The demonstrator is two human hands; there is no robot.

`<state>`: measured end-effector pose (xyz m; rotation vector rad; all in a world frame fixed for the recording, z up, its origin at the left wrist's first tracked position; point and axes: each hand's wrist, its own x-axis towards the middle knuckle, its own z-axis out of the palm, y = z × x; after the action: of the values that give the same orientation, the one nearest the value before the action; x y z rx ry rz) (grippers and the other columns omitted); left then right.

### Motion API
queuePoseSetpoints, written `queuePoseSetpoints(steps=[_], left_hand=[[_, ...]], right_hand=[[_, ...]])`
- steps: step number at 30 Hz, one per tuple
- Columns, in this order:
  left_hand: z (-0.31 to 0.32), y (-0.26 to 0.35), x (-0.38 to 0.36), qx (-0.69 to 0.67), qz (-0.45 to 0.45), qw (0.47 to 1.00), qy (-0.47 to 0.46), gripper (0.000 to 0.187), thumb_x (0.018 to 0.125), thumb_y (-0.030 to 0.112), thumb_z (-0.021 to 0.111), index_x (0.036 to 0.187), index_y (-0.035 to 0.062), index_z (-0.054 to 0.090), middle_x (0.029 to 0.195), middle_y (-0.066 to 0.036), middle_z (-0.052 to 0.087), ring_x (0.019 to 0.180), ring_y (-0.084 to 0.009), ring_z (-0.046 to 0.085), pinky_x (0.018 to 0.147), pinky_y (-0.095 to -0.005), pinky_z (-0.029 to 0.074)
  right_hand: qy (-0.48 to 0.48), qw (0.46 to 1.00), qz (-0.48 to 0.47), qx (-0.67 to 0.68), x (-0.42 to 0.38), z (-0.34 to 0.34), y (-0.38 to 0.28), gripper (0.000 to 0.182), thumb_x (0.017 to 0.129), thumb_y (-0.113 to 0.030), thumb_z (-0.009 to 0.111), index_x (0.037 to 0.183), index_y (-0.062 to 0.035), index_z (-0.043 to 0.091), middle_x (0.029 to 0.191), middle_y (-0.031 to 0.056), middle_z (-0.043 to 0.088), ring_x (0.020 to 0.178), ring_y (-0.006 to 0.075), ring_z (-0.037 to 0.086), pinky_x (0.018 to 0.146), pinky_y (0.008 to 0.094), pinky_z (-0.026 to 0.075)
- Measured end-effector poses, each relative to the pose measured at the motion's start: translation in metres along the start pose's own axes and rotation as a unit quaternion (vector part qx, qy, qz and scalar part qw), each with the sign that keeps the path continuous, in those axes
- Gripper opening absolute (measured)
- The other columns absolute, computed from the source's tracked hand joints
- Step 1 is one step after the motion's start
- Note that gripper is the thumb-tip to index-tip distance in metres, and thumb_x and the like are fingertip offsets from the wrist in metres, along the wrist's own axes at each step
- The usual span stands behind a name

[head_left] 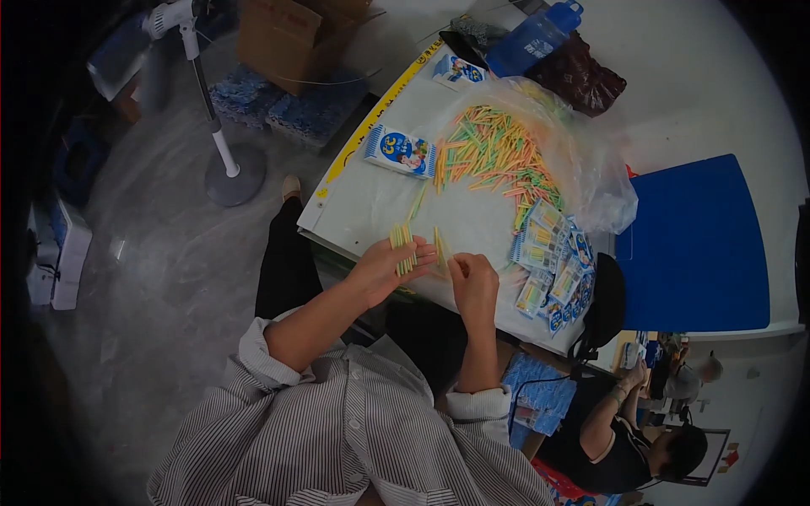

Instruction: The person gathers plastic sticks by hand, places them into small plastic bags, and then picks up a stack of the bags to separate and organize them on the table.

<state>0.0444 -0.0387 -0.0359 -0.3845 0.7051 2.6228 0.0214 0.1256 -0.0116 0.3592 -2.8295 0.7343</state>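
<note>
Several thin yellow-green sticks (403, 250) lie in a bundle across my left hand (384, 268), its fingers wrapped partly round them. My right hand (474, 285) is beside it, thumb and fingertips pinched together at a few sticks (441, 247) standing near the left fingertips. Beyond both hands a large pile of pink, green, yellow and orange sticks (489, 152) spreads over the white table (363, 198). A few loose sticks (417, 202) lie just past my left hand. To the right are filled small packets (544, 240) with sticks showing through.
A blue-white package (401, 152) and another (458, 71) lie near the table's left edge. Beyond the pile are a plastic bag (599, 185) and a blue bottle (536, 38). A fan stand (221, 143) is at left, a blue board (696, 244) at right. Another person (620, 438) sits lower right.
</note>
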Motion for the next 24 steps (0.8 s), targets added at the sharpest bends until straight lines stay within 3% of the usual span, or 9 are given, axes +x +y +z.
queuePoseSetpoints(steps=[7,9,16,19,20,21,22,23,24], left_hand=[[-0.010,0.001,0.001,0.008,-0.007,1.000,0.015,0.026,0.086,0.012,0.043,0.108,-0.0018,0.042,0.109,-0.015,0.049,0.101,-0.0231,0.050,0.087,-0.0315,0.042],[-0.005,0.001,0.004,0.008,-0.010,1.000,0.012,0.028,0.086,0.013,0.044,0.109,-0.0019,0.042,0.109,-0.015,0.049,0.101,-0.0223,0.050,0.087,-0.0313,0.042],[0.016,0.006,0.025,0.036,-0.022,0.999,-0.026,0.029,0.087,0.017,0.044,0.112,0.0023,0.042,0.109,-0.008,0.049,0.102,-0.0166,0.047,0.088,-0.0317,0.038],[0.010,0.001,0.039,0.010,0.001,0.999,-0.035,0.026,0.087,0.018,0.044,0.110,0.0051,0.045,0.113,-0.007,0.048,0.101,-0.0152,0.046,0.087,-0.0292,0.036],[0.012,0.001,0.042,0.012,0.004,0.999,-0.031,0.026,0.087,0.018,0.044,0.110,0.0051,0.045,0.113,-0.007,0.048,0.101,-0.0152,0.046,0.087,-0.0292,0.036],[0.019,0.003,0.045,-0.005,0.062,0.998,0.006,0.025,0.088,0.019,0.044,0.108,0.0055,0.046,0.114,-0.007,0.048,0.100,-0.0148,0.046,0.086,-0.0277,0.036],[0.025,0.007,0.047,-0.023,0.121,0.992,0.043,0.023,0.088,0.019,0.044,0.106,0.0059,0.047,0.114,-0.007,0.048,0.099,-0.0143,0.046,0.086,-0.0262,0.035],[0.031,0.010,0.049,-0.022,0.125,0.991,0.045,0.023,0.088,0.019,0.044,0.106,0.0059,0.047,0.114,-0.007,0.048,0.099,-0.0143,0.046,0.086,-0.0262,0.035],[0.037,0.013,0.050,0.084,0.156,0.981,0.080,0.022,0.088,0.020,0.043,0.104,0.0054,0.048,0.114,-0.008,0.048,0.100,-0.0146,0.046,0.087,-0.0264,0.035]], right_hand=[[-0.027,0.999,0.027,0.006,-0.005,0.008,0.008,0.010,0.070,-0.008,0.062,0.076,-0.0001,0.059,0.068,0.0117,0.056,0.057,0.0207,0.056,0.054,0.0290,0.044],[0.023,0.994,0.059,0.091,-0.002,0.004,0.002,0.010,0.070,-0.006,0.063,0.077,0.0000,0.058,0.067,0.0092,0.055,0.055,0.0166,0.055,0.052,0.0261,0.043],[0.004,0.978,0.045,0.205,0.019,0.006,-0.023,0.009,0.070,-0.004,0.063,0.075,0.0001,0.057,0.065,0.0061,0.054,0.051,0.0103,0.050,0.049,0.0228,0.042],[-0.050,0.982,0.034,0.180,0.020,0.016,-0.023,0.010,0.075,-0.004,0.058,0.085,0.0002,0.056,0.078,0.0072,0.056,0.061,0.0115,0.053,0.055,0.0224,0.044],[0.003,0.963,0.055,0.264,0.020,0.020,-0.026,0.016,0.079,-0.005,0.054,0.094,0.0006,0.054,0.090,0.0087,0.054,0.073,0.0144,0.054,0.063,0.0229,0.044],[0.056,0.934,0.075,0.345,0.022,0.025,-0.029,0.023,0.082,-0.006,0.050,0.103,0.0011,0.051,0.102,0.0102,0.053,0.085,0.0173,0.055,0.072,0.0234,0.044],[0.053,0.933,0.070,0.349,0.022,0.028,-0.033,0.023,0.082,-0.006,0.050,0.103,0.0011,0.051,0.102,0.0102,0.053,0.085,0.0173,0.055,0.072,0.0234,0.044],[0.035,0.783,0.183,0.594,0.020,0.029,-0.037,0.028,0.084,-0.007,0.045,0.111,0.0020,0.046,0.111,0.0108,0.047,0.095,0.0198,0.051,0.079,0.0250,0.041],[0.013,0.558,0.281,0.781,0.021,0.028,-0.042,0.033,0.086,-0.008,0.041,0.118,0.0028,0.040,0.120,0.0115,0.042,0.105,0.0224,0.047,0.087,0.0266,0.039]])
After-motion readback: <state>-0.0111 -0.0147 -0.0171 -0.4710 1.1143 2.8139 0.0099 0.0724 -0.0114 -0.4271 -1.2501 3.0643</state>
